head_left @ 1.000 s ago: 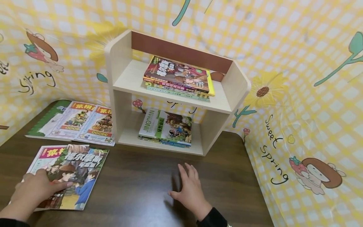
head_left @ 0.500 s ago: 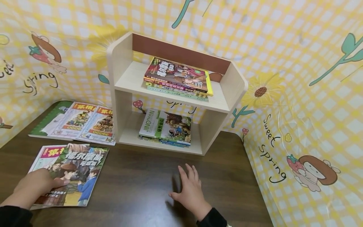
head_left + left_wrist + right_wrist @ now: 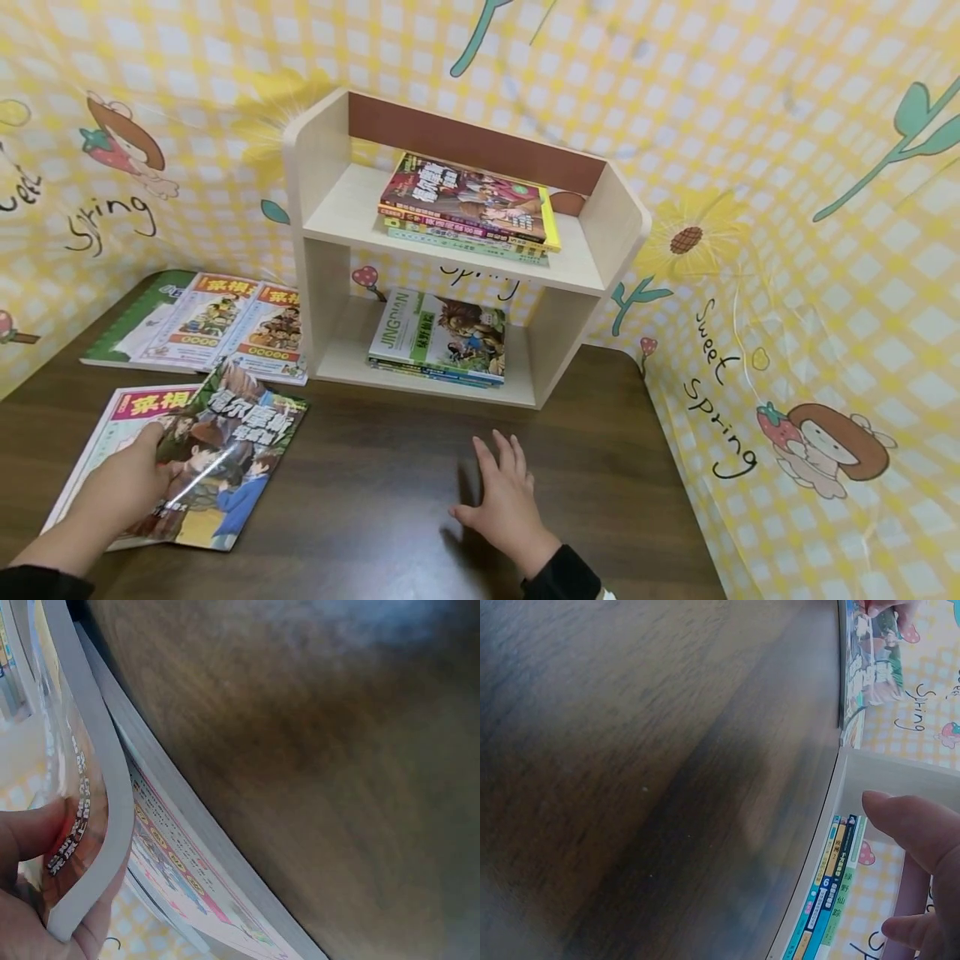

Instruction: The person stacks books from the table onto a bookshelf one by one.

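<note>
At the near left corner of the counter (image 3: 390, 492), the head view shows the left hand (image 3: 123, 492) gripping the dark-covered comic book (image 3: 225, 454) by its near left edge, thumb on the cover, the book tipped up and lying partly over a white-covered magazine (image 3: 123, 417). Right hand (image 3: 506, 500) rests flat on the bare wood near the middle front edge, fingers straight and spread, holding nothing. Behind it stands a wooden shelf (image 3: 318, 200) with a book stack on each level, and more magazines (image 3: 217, 321) lie at the far left corner. Left wrist view: fingers (image 3: 34, 832) curl round the bent edge of the comic book (image 3: 90, 825), lifted off the magazine (image 3: 187, 862) beneath. Right wrist view: straight fingers (image 3: 915, 829) show just beside the shelf's (image 3: 832, 825) lower stack of books (image 3: 829, 892).
</note>
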Available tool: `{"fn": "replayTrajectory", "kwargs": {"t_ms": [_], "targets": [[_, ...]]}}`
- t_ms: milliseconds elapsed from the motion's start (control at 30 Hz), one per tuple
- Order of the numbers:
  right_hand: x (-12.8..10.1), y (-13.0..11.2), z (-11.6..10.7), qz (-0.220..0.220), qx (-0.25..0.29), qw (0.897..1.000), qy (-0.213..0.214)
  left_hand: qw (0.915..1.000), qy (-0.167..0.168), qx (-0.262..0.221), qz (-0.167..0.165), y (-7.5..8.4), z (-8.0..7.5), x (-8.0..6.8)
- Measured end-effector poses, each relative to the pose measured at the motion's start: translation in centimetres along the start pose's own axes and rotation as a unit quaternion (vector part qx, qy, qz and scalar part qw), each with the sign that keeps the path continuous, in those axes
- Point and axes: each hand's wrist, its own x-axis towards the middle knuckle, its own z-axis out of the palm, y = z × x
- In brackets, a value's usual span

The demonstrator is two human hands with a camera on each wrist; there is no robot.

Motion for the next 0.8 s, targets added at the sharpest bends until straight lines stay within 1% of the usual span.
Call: {"fn": "replayTrajectory", "kwargs": {"t_ms": [67,167,267,367,467,533,600,733,800], "targets": [[0.0,0.1,0.0,0.002,0.002,1.0,-0.001,0.9998,0.004,-0.008,0.018,0.3,0.2,-0.2],[0.0,0.3,0.0,0.001,0.008,1.0,-0.001,0.9979,0.03,-0.022,0.053,0.9,0.5,-0.5],[0.1,0.6,0.1,0.003,0.016,1.0,0.001,0.9954,0.044,-0.043,0.073,1.9,0.7,-0.8],[0.3,0.8,0.1,0.006,0.035,0.999,-0.001,0.9931,0.047,-0.066,0.085,3.3,0.9,-1.1],[0.7,0.8,0.0,0.004,0.066,0.998,-0.005,0.9888,0.057,-0.088,0.106,5.2,1.1,-1.4],[0.9,0.6,-0.2,0.004,0.088,0.996,-0.008,0.9844,0.065,-0.107,0.124,6.8,1.4,-1.3],[1.2,0.2,-0.3,0.005,0.113,0.994,-0.012,0.9802,0.068,-0.128,0.135,8.4,1.8,-1.3],[1.6,-0.8,-0.7,0.021,0.169,0.985,-0.019,0.972,0.076,-0.17,0.143,11.6,2.9,-1.0],[1.7,-1.4,-0.9,0.026,0.209,0.977,-0.023,0.9686,0.079,-0.191,0.138,13.1,3.5,-0.9]]}}
